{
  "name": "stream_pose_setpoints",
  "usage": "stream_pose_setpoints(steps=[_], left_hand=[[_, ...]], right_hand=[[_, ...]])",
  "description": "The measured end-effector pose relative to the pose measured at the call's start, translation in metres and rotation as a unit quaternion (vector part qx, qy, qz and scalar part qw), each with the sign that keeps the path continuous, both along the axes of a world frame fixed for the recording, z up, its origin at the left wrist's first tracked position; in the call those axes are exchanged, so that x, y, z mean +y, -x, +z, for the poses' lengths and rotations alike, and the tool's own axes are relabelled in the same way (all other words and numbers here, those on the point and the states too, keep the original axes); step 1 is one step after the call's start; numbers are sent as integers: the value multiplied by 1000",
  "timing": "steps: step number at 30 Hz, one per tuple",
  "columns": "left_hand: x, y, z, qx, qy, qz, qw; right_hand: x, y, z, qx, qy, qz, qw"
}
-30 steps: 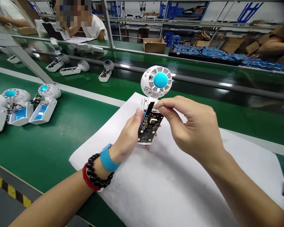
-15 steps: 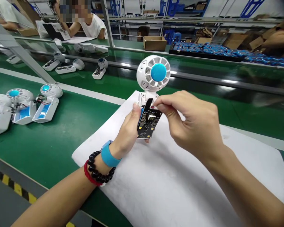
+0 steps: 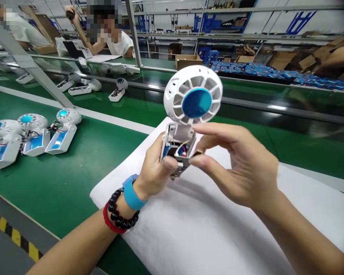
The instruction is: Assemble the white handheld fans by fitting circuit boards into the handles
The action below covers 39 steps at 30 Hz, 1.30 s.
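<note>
My left hand (image 3: 156,164) is wrapped around the opened handle of a white handheld fan (image 3: 173,86), its thumb lying across the front. The fan's round head has radial ribs and a glossy blue disc in the middle, and it tilts towards me. Inside the handle, thin wires and a blue part show near the neck. A dark circuit board (image 3: 183,165) sits at the handle's front, seen at a steep angle and partly covered by my thumb. My right hand (image 3: 240,164) has thumb and fingers closed on the board's upper right edge.
Under my hands lies a white sheet (image 3: 218,229) on a green bench (image 3: 83,168). Several opened fans (image 3: 61,139) lie at the left. Beyond a rail, more fan units (image 3: 117,93), a cardboard box (image 3: 187,61) and many blue parts (image 3: 255,70) are visible. A person (image 3: 122,44) sits opposite.
The fan has tipped, so its head is nearer and the board is seen edge-on rather than face-on. My right fingers have moved down along the board, and wires in the handle now show.
</note>
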State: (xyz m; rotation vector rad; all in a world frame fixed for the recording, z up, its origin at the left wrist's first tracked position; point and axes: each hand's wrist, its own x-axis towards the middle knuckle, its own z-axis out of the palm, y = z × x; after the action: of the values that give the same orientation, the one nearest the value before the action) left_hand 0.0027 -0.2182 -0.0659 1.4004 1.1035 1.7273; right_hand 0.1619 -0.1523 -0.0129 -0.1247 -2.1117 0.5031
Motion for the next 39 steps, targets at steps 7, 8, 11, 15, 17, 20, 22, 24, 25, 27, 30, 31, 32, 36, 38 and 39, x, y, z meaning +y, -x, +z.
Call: stream_pose_setpoints(steps=[7, 8, 11, 15, 17, 20, 22, 24, 25, 27, 30, 31, 32, 36, 38, 39], left_hand=[[-1, 6, 2, 72, -68, -47, 994], [0, 6, 2, 76, -72, -44, 994], [-1, 5, 2, 90, -78, -43, 992], [-4, 4, 2, 96, -80, -40, 991], [-4, 5, 0, 98, -80, -32, 992], [-4, 5, -1, 100, -81, -12, 992], [-4, 5, -1, 101, -85, 3, 991], [-6, 4, -1, 100, -89, 16, 991], [-7, 4, 0, 98, -93, 24, 991], [-8, 2, 0, 88, -102, 35, 990], [-9, 1, -1, 74, -110, 38, 990], [-8, 1, -2, 72, -109, 38, 991], [-8, 0, -2, 72, -107, 40, 991], [-6, -1, 2, 79, -97, 41, 991], [-7, -3, 5, 82, -88, 37, 992], [-7, -4, 6, 81, -82, 37, 993]], right_hand=[[6, -12, 10, -137, -50, 108, 983], [6, -12, 10, -144, -65, 94, 983], [7, -13, 11, -176, -83, 51, 980], [8, -14, 9, -173, -67, 59, 981], [7, -13, 9, -171, -60, 61, 982], [4, -11, 6, -183, -27, 60, 981], [1, -9, 3, -188, -15, 60, 980], [-1, -6, -2, -149, -12, 64, 987], [-1, -4, -5, -113, -10, 66, 991], [-2, -1, -10, -46, -14, 61, 997], [-3, 2, -15, -25, -45, 30, 998], [-4, 3, -15, -29, -49, 24, 998], [-5, 3, -16, -32, -44, 26, 998], [-7, 2, -15, -44, 33, 81, 995], [-7, 2, -14, -55, 70, 99, 991], [-8, 3, -15, -55, 83, 103, 990]])
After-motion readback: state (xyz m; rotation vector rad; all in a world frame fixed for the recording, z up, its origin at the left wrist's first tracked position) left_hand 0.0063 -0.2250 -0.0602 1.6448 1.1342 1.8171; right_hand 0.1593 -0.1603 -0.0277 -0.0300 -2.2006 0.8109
